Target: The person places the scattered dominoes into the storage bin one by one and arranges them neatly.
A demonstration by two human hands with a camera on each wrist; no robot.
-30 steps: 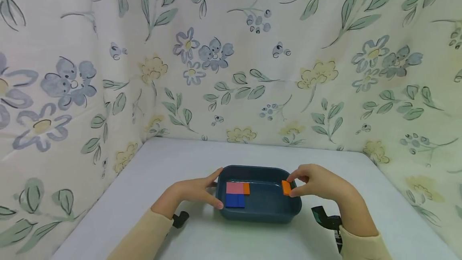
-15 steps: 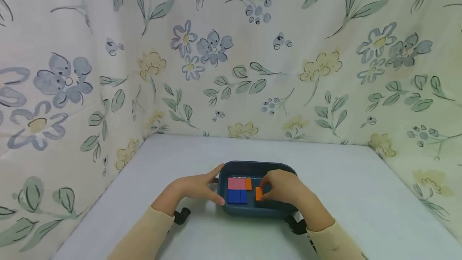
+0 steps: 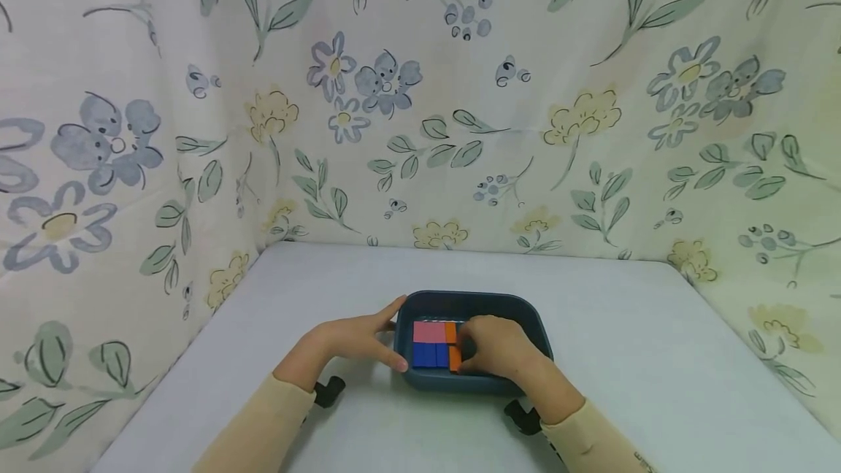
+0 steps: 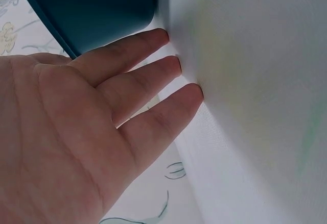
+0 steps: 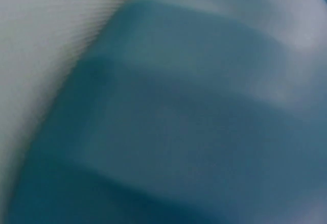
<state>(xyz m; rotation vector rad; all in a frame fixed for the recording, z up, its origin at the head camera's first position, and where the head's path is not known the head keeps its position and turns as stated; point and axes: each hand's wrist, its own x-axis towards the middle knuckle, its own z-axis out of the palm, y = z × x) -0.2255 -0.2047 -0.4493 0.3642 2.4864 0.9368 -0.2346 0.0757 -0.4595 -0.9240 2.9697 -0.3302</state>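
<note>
A dark teal tray (image 3: pixel 473 384) stands on the white table. In its left part lie a pink block (image 3: pixel 429 332), an orange block (image 3: pixel 450 332) beside it, and blue blocks (image 3: pixel 424 355) in front. My right hand (image 3: pixel 501 347) reaches into the tray and pinches a second orange block (image 3: pixel 454 358) against the right side of the blue ones. At the tray's left end, my left hand (image 3: pixel 358 338) spreads thumb and forefinger along the rim; in the left wrist view its other fingers extend straight, their tips by the table. The right wrist view holds only the blurred tray wall (image 5: pixel 179 122).
The white table (image 3: pixel 328 272) extends around the tray on all sides. Flower-patterned cloth (image 3: pixel 420 108) hangs behind it and along the sides. Black wrist devices (image 3: pixel 328 391) sit under both wrists.
My right hand has carried the orange block leftward from the tray's right end to the blue blocks. The left hand stays at the tray's left end. The head view has tilted slightly.
</note>
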